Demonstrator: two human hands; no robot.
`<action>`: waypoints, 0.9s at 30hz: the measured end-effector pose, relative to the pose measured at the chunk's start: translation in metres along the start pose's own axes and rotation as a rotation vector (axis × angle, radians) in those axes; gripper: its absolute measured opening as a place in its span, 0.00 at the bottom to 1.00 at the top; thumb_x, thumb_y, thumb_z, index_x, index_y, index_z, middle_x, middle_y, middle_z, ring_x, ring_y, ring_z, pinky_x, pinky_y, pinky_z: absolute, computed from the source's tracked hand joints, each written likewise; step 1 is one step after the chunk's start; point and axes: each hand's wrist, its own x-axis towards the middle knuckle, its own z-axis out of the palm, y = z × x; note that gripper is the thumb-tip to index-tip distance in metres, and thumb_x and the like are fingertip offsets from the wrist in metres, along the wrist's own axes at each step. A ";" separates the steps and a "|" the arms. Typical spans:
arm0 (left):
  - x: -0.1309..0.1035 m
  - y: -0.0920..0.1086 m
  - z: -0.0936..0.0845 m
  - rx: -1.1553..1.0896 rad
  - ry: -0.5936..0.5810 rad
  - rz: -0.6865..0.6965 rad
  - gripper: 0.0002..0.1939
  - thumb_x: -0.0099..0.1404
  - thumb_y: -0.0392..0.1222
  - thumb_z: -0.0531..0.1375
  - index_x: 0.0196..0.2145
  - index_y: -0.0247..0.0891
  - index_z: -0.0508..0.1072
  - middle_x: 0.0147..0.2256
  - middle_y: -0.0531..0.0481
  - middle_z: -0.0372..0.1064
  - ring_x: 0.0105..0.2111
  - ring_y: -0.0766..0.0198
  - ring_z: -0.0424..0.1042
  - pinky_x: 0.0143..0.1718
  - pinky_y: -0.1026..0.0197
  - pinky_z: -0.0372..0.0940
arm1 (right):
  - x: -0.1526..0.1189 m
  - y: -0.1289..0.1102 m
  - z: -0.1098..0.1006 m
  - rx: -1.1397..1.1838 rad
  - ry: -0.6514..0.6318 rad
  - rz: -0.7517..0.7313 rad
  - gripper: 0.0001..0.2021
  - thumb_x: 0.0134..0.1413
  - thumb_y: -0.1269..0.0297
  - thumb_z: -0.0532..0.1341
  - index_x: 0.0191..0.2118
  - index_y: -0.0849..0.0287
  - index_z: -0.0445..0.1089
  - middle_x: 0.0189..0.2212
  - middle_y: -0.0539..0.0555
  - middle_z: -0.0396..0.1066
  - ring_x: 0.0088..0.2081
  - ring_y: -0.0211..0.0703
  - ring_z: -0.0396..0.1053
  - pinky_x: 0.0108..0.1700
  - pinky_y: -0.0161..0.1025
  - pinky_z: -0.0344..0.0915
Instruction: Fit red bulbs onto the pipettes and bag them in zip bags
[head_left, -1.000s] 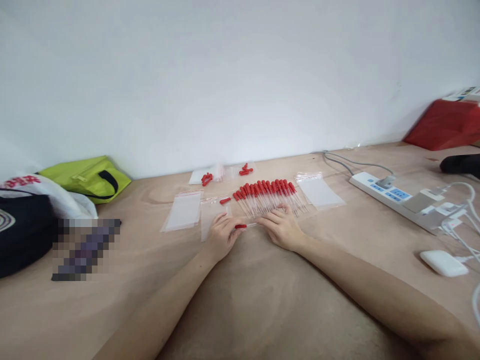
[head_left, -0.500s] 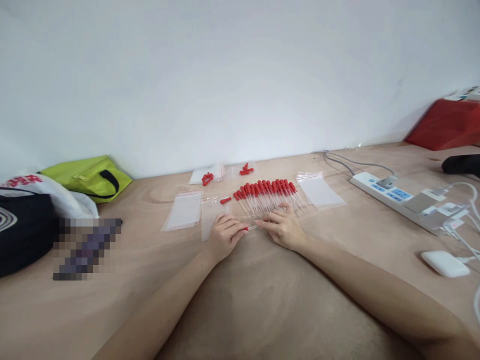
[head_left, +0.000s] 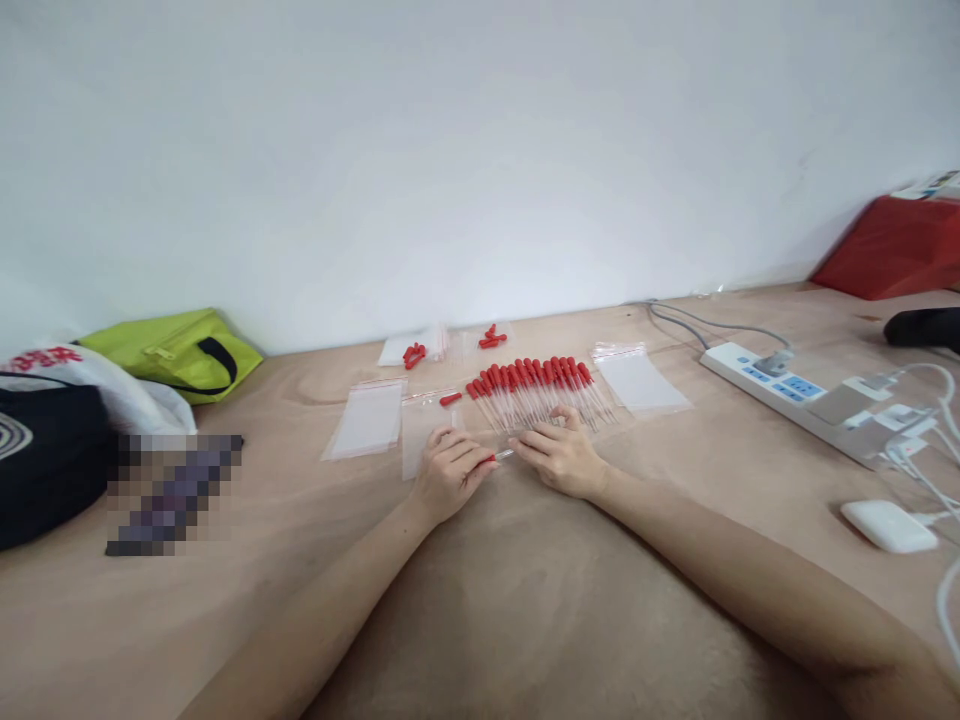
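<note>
My left hand (head_left: pixel 448 472) pinches a red rubber dropper bulb (head_left: pixel 491 458), mostly hidden by the fingers. Out of the bulb's end runs a clear glass dropper tube (head_left: pixel 505 454), which my right hand (head_left: pixel 561 458) grips with closed fingers. The tube's far end is covered by that hand. Just beyond both hands lies a row of red-topped droppers (head_left: pixel 529 375), side by side with tips toward me. One loose red bulb (head_left: pixel 451 399) sits left of the row. Two small piles of red bulbs (head_left: pixel 414 355) lie farther back on clear bags.
Clear zip bags (head_left: pixel 366 420) lie left of the droppers, and more zip bags (head_left: pixel 641 378) lie right. A power strip (head_left: pixel 787 395) with cables and a white case (head_left: pixel 889 526) are at the right. A yellow-green bag (head_left: pixel 176 350) and black bag (head_left: pixel 56 470) stand left.
My right hand has shifted very slightly to the left along the tube, nearer the left hand. The left hand holds its place on the bulb.
</note>
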 end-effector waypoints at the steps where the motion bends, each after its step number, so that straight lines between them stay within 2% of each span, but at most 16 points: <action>1: 0.000 0.000 0.000 0.008 -0.002 0.003 0.05 0.61 0.39 0.56 0.28 0.38 0.70 0.24 0.54 0.72 0.28 0.66 0.68 0.38 0.58 0.56 | 0.000 -0.001 0.000 0.003 -0.001 0.003 0.11 0.54 0.75 0.50 0.35 0.61 0.69 0.25 0.50 0.69 0.28 0.35 0.59 0.45 0.45 0.44; 7: 0.001 0.002 0.000 0.047 -0.022 0.015 0.06 0.61 0.39 0.56 0.27 0.38 0.69 0.24 0.54 0.72 0.27 0.66 0.67 0.38 0.58 0.55 | 0.003 -0.010 0.000 0.046 -0.043 0.077 0.13 0.53 0.76 0.48 0.31 0.60 0.69 0.22 0.49 0.66 0.27 0.35 0.58 0.43 0.44 0.44; 10: 0.002 0.001 0.000 0.044 -0.028 -0.005 0.07 0.62 0.40 0.55 0.27 0.38 0.69 0.25 0.54 0.72 0.28 0.65 0.68 0.39 0.58 0.55 | 0.004 -0.011 0.000 0.081 -0.054 0.124 0.13 0.52 0.76 0.49 0.32 0.60 0.70 0.23 0.49 0.67 0.28 0.35 0.58 0.43 0.43 0.44; 15: 0.004 -0.006 -0.002 0.024 -0.019 -0.077 0.11 0.63 0.46 0.53 0.30 0.39 0.71 0.28 0.52 0.73 0.30 0.64 0.68 0.39 0.58 0.55 | 0.006 -0.005 -0.004 0.043 -0.063 0.171 0.10 0.56 0.68 0.52 0.37 0.57 0.70 0.26 0.50 0.69 0.30 0.37 0.59 0.46 0.46 0.42; 19: -0.001 -0.012 -0.004 0.007 -0.048 -0.116 0.13 0.63 0.50 0.53 0.34 0.40 0.72 0.29 0.51 0.73 0.31 0.63 0.68 0.39 0.57 0.56 | 0.005 0.000 -0.007 0.019 -0.109 0.199 0.09 0.56 0.67 0.52 0.33 0.57 0.71 0.26 0.50 0.69 0.32 0.38 0.59 0.48 0.47 0.41; 27: -0.002 -0.005 -0.004 -0.026 -0.115 -0.158 0.07 0.61 0.42 0.55 0.29 0.40 0.72 0.27 0.52 0.73 0.31 0.63 0.67 0.43 0.54 0.53 | -0.001 -0.001 -0.004 0.102 -0.113 0.181 0.11 0.55 0.71 0.50 0.31 0.58 0.69 0.24 0.50 0.67 0.31 0.37 0.58 0.48 0.46 0.41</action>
